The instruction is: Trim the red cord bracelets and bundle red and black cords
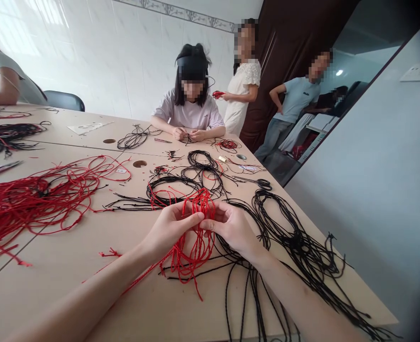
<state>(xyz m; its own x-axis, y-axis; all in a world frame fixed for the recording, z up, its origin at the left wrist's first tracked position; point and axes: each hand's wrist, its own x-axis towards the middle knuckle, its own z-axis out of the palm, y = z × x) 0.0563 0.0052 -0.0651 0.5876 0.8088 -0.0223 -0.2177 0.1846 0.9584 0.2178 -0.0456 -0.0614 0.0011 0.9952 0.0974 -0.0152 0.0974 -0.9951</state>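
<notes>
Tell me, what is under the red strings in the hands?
Under the red strings lie black cords, on the tan table. The left hand and right hand pinch the top of the bunch, hiding the strings between their fingers.

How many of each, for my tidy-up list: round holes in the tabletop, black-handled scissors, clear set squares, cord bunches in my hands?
Round holes: 3
Black-handled scissors: 1
Clear set square: 1
Red cord bunch, held by left hand and right hand: 1
Total: 6
</notes>
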